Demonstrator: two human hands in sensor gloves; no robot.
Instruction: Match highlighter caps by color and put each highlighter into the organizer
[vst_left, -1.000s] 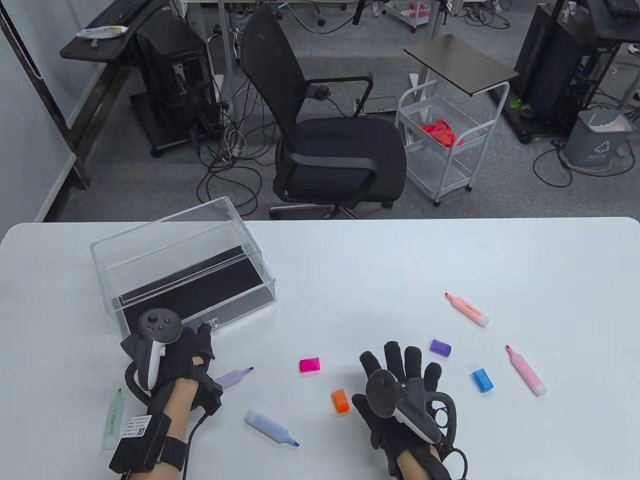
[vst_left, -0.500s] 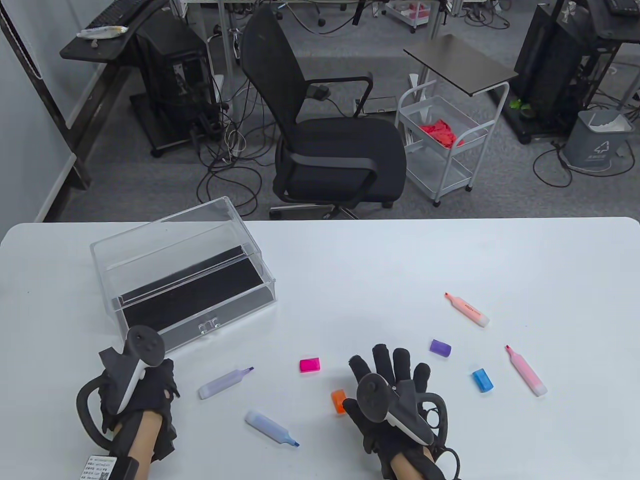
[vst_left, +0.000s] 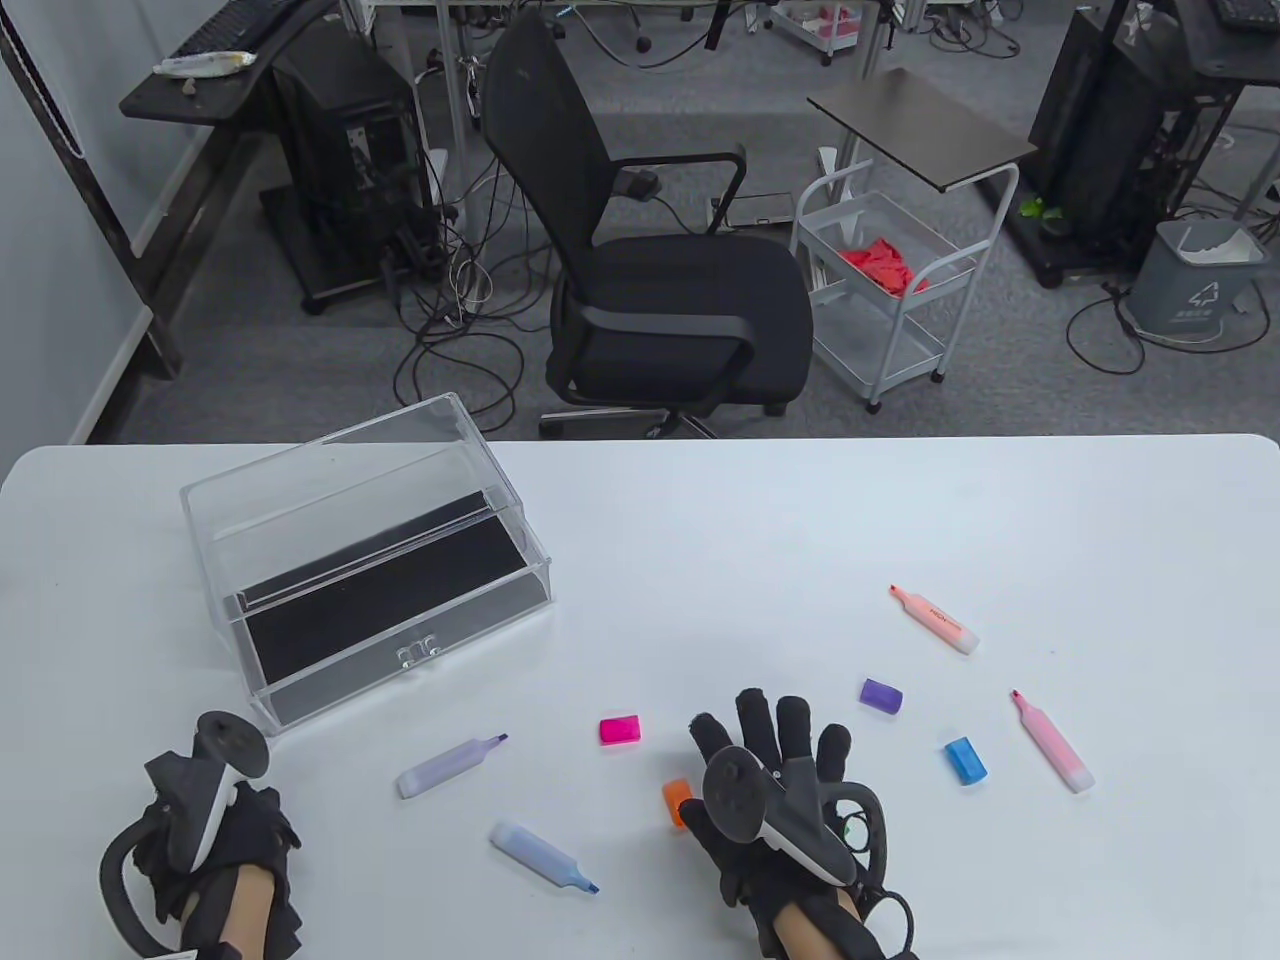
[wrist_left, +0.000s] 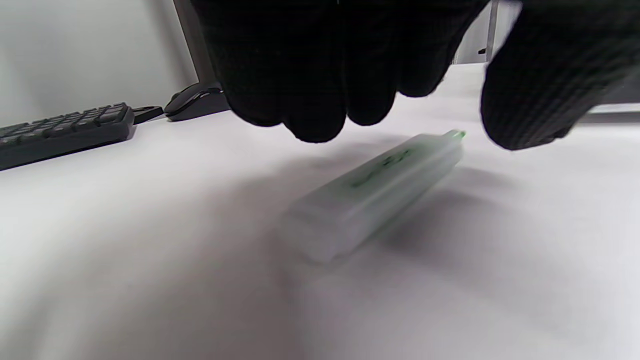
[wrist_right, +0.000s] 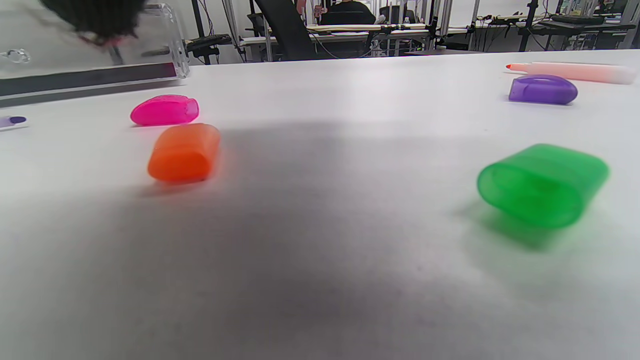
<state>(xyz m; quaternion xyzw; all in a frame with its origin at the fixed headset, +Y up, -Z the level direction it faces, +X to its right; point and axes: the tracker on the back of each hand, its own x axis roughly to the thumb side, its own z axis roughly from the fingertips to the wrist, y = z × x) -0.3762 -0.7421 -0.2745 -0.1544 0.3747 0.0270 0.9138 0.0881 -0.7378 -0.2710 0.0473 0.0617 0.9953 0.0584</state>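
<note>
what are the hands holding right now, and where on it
Nothing. The left hand hovers with fingers above the green highlighter, not touching it. The right hand is spread flat over the table, gripping nothing.

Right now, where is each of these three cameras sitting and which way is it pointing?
Table view: high above the near edge, looking down over the table and out into the office; shows the left hand and right hand, both gloved.
Left wrist view: low under the left wrist, facing along the tabletop at a green highlighter; gloved fingers hang from the top.
Right wrist view: low on the right wrist, facing across the table at loose caps; only a dark fingertip shows, top left.
Shared: the orange cap appears in the table and right wrist views.
</note>
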